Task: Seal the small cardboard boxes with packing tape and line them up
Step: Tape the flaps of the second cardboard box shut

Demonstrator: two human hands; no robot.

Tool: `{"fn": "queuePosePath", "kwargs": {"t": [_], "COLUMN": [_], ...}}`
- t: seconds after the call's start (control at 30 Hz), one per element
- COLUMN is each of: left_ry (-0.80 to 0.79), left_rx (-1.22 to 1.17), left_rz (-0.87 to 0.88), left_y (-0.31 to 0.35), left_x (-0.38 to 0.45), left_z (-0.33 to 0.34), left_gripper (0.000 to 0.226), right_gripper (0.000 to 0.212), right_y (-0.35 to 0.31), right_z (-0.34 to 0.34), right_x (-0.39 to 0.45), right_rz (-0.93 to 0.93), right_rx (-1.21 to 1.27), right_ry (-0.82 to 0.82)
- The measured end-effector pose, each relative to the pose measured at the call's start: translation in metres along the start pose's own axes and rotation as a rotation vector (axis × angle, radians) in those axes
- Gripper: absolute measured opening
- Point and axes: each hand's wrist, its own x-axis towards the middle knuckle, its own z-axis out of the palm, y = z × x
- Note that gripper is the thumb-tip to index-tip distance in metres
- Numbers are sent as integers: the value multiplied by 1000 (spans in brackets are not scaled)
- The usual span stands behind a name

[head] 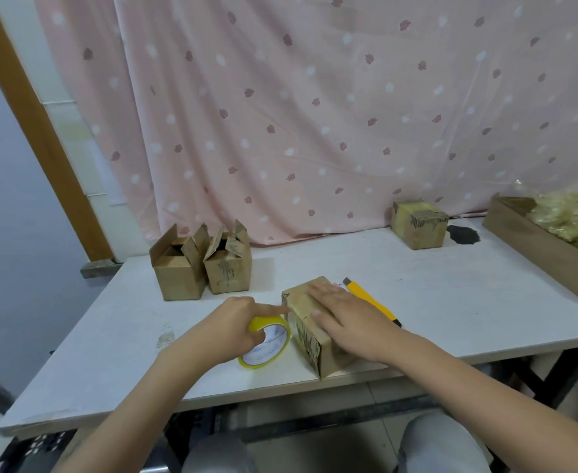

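A small cardboard box [309,339] lies near the front edge of the white table [451,302]. My right hand [345,314] rests flat on its top with straight fingers. My left hand [236,326] grips a roll of yellow packing tape [267,346] just left of the box, its index finger stretched out to the box's near-left corner. Two small boxes with open flaps, one [178,268] beside the other [229,264], stand at the back left. A taped box [419,223] stands at the back right.
A yellow utility knife [369,298] lies just right of the box under my hand. A long cardboard tray [540,240] with crumpled yellowish tape stands at the far right. A dark stain [463,234] marks the table. A pink curtain [315,114] hangs behind.
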Motion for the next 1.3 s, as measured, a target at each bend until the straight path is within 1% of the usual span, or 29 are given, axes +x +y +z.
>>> {"fn": "queuePosePath", "kwargs": {"t": [0.07, 0.1, 0.2, 0.27, 0.33, 0.4, 0.43, 0.5, 0.57, 0.6, 0.7, 0.73, 0.77, 0.87, 0.93, 1.03, 1.13, 1.3], "left_ry": [35, 59, 118, 119, 115, 119, 122, 142, 157, 159, 152, 149, 147, 149, 155, 172, 179, 180], "left_rx": [-23, -37, -61, -77, -110, -136, -146, -170, -180, -183, -176, -164, -145, -108, -114, -131, -108, 1], "left_rz": [-3, -3, 9, 2, -13, -24, -33, -64, -91, -96, -116, -127, -134, -136, -140, -137, -116, -88], "left_y": [-1, 0, 0, 1, 0, -1, -1, 0, 1, 1, 1, 2, 3, 6, 5, 1, 0, 6], "left_x": [-1, -2, -2, -2, -2, -4, -5, -8, -10, -11, -11, -11, -11, -12, -11, -9, -5, 2], "left_z": [10, 14, 21, 21, 20, 18, 17, 17, 17, 17, 15, 14, 13, 7, 0, -12, -23, -36], "left_gripper": [61, 59, 56, 55, 58, 60, 61, 61, 59, 58, 55, 55, 54, 50, 47, 43, 41, 44], "right_gripper": [59, 62, 61, 61, 61, 57, 55, 48, 34, 32, 40, 41, 41, 40, 47, 51, 47, 42], "right_y": [-2, -5, -16, -30, -45, -56, -59, -64, -67, -70, -73, -72, -69, -64, -62, -58, -54, -46], "right_z": [0, -1, -12, -27, -41, -47, -49, -49, -44, -44, -40, -38, -36, -33, -34, -42, -45, -50], "right_x": [5, 9, 26, 37, 48, 58, 60, 65, 67, 68, 73, 77, 77, 73, 69, 65, 61, 55], "right_rz": [147, 226, 399, 471, 504, 503, 511, 507, 451, 450, 514, 527, 531, 581, 613, 621, 629, 656], "right_rx": [118, 137, 79, 32, -50, -149, -155, -144, -144, -168, -234, -249, -254, -148, -35, 58, 121, 196], "right_ry": [13, 4, -48, -140, -270, -409, -445, -492, -501, -505, -538, -538, -498, -274, -176, -121, -108, -81]}}
